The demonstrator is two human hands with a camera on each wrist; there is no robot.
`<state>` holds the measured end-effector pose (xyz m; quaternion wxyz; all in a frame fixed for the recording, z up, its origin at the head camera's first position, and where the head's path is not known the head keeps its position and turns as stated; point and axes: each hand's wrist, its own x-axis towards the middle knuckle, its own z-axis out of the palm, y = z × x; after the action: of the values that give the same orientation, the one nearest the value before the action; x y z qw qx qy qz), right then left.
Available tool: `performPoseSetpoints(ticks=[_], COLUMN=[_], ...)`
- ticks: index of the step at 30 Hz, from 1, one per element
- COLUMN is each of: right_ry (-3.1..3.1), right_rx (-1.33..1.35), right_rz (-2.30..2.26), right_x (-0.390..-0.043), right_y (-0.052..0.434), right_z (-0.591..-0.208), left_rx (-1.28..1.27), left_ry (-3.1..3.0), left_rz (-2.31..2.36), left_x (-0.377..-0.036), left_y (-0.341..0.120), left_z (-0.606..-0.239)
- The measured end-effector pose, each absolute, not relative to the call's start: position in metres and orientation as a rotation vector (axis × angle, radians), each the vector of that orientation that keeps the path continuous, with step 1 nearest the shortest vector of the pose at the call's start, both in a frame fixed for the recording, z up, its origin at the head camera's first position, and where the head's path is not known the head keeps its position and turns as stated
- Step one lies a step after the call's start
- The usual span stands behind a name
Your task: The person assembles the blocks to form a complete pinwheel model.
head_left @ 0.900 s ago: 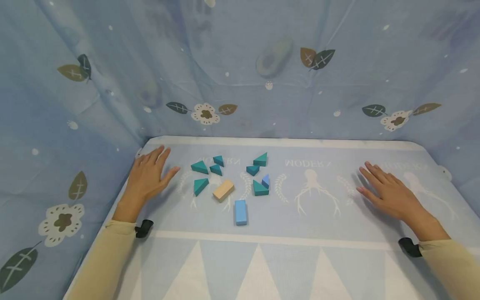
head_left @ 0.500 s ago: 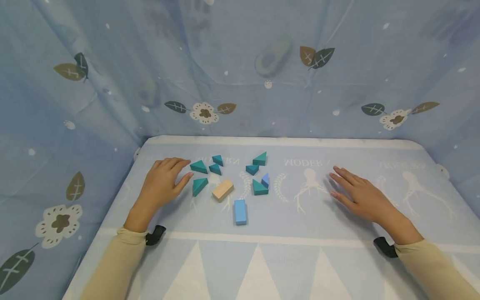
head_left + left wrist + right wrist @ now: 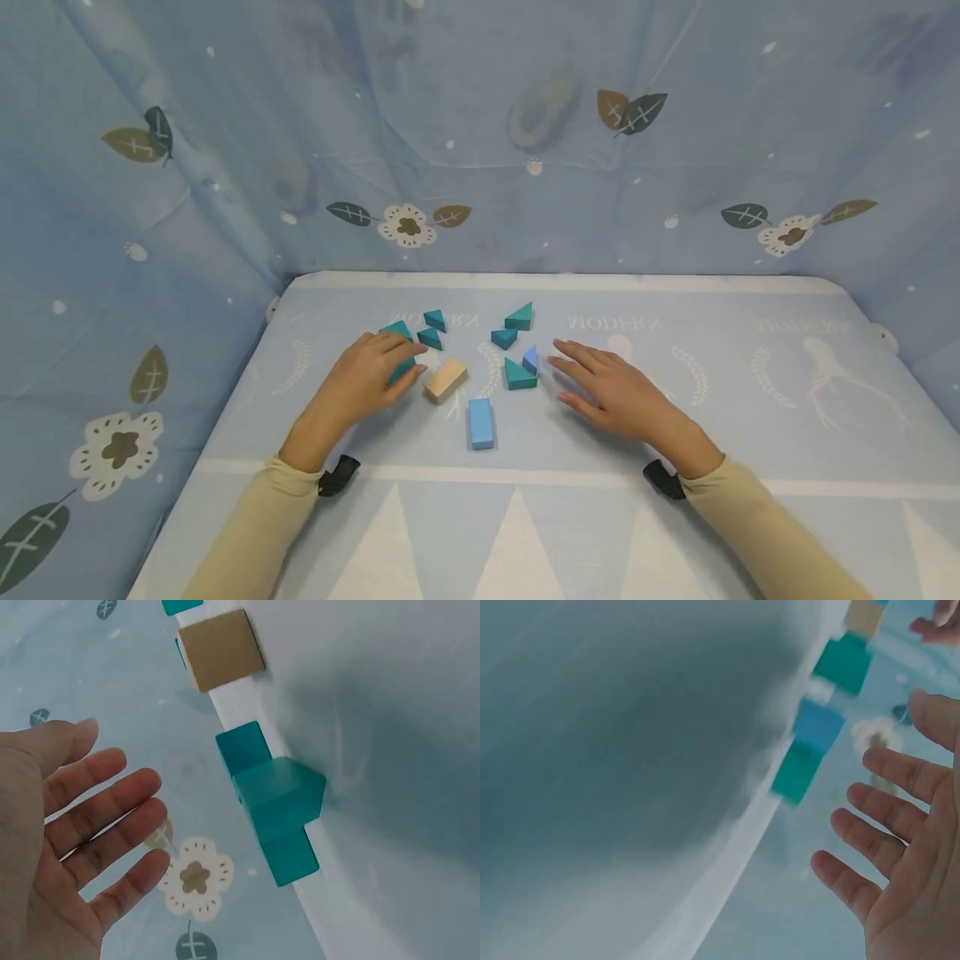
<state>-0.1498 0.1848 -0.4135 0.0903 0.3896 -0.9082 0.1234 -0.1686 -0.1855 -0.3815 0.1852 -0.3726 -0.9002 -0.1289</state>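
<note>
Hands meet over a cluster of wooden blocks on a blue printed mat (image 3: 675, 400). Left hand (image 3: 365, 382), fingers relaxed and gripping nothing, hovers at two teal wedges (image 3: 402, 368), just left of a tan block (image 3: 446, 380). Right hand (image 3: 617, 392), fingers spread and empty, sits just right of a teal-and-blue pair (image 3: 521, 371). A light blue block (image 3: 481, 422) lies nearer the person, between both wrists.

Left hand (image 3: 365, 382) and right hand (image 3: 613, 392) — both palm-down, fingers straight and spread, sleeved forearms angled inward
</note>
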Motion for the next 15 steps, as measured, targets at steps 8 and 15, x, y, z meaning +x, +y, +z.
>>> performPoseSetpoints(ticks=[8, 15], right_ry=[-2.608, -2.527], right_rx=[1.33, 1.451], right_rz=[0.457, 0.469], right_x=[-0.142, -0.131], right_y=[0.128, 0.105], right_z=[-0.41, -0.415], left_rx=[-1.122, -1.211], left_ry=[-2.608, -2.62], left_rz=[-0.45, -0.5], left_x=[-0.167, -0.168], left_y=[-0.181, -0.175], left_z=[-0.393, -0.401])
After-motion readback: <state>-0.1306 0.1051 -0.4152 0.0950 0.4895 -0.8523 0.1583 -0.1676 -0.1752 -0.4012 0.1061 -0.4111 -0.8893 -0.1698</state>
